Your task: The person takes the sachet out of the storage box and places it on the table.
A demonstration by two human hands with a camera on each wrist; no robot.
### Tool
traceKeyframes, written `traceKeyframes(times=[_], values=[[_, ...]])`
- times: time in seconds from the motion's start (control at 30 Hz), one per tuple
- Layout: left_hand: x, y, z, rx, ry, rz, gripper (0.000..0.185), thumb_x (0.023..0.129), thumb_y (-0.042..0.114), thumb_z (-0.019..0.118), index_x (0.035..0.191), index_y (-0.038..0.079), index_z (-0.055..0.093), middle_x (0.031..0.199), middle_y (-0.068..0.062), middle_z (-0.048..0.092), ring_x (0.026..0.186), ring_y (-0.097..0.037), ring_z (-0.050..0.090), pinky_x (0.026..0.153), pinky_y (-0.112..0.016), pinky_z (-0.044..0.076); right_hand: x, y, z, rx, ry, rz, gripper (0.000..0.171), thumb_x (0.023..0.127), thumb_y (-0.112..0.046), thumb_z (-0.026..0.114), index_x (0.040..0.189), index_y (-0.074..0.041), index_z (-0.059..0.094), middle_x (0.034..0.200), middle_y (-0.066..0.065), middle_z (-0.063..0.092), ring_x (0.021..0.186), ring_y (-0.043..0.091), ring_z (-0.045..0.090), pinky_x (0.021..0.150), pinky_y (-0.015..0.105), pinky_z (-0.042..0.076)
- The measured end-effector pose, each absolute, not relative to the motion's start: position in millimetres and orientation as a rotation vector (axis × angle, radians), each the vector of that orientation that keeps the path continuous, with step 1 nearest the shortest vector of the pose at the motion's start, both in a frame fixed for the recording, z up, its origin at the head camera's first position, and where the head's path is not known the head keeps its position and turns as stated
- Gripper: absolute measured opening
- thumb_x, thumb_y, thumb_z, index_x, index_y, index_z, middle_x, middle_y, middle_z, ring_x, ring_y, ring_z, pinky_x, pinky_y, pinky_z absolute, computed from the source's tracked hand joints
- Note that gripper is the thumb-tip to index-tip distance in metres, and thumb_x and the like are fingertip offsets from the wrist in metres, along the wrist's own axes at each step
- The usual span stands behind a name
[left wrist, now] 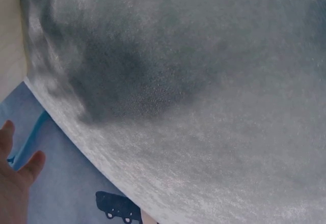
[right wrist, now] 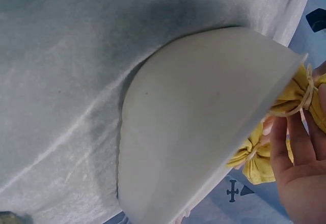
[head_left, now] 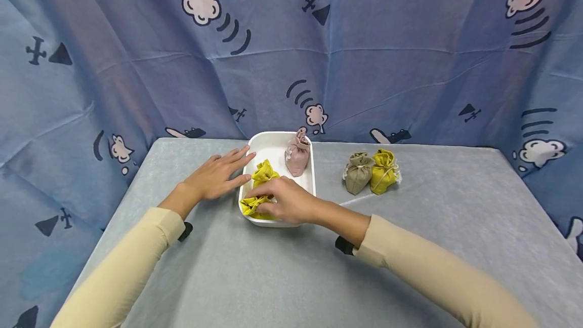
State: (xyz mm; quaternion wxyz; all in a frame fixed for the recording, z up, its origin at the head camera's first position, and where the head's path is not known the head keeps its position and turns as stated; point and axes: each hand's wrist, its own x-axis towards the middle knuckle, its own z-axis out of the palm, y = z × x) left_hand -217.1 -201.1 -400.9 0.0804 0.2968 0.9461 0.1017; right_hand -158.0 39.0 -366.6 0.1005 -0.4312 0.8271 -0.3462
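Observation:
A white plastic tub (head_left: 269,141) stands on the table, its outer wall (right wrist: 183,107) filling the right wrist view. My right hand (head_left: 291,199) reaches into its near end, fingers and thumb pinching a yellow drawstring pouch (head_left: 250,206) by its gathered neck. A second yellow pouch (head_left: 264,172) lies just beyond those fingers, partly hidden. Farther back in the tub leans a pink drawstring pouch (head_left: 297,157). My left hand (head_left: 223,172) spreads its fairly straight fingers at the tub's left rim; the left wrist view catches only part of that hand (left wrist: 18,191).
To the right of the tub, a grey-beige pouch (head_left: 358,175) and another yellow pouch (head_left: 384,173) stand side by side on the grey tablecloth (head_left: 432,206). Behind the table's far edge hangs a blue printed curtain (head_left: 387,65).

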Motion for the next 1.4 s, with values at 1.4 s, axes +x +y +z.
traceKeyframes(times=[1.4], values=[[-218,-198,-400,0.849,2.820,0.249,0.072,0.101,0.066,0.028,0.161,0.026,0.020,0.167,0.000,0.010,0.151,-0.031,0.019,0.114,-0.062,0.023,-157,153,-304,-1.193,2.663,-1.251,0.031,0.086,0.007,0.072,0.116,-0.001,0.072,0.110,0.008,0.074,0.098,0.018,0.070,0.083,0.032,0.058]])
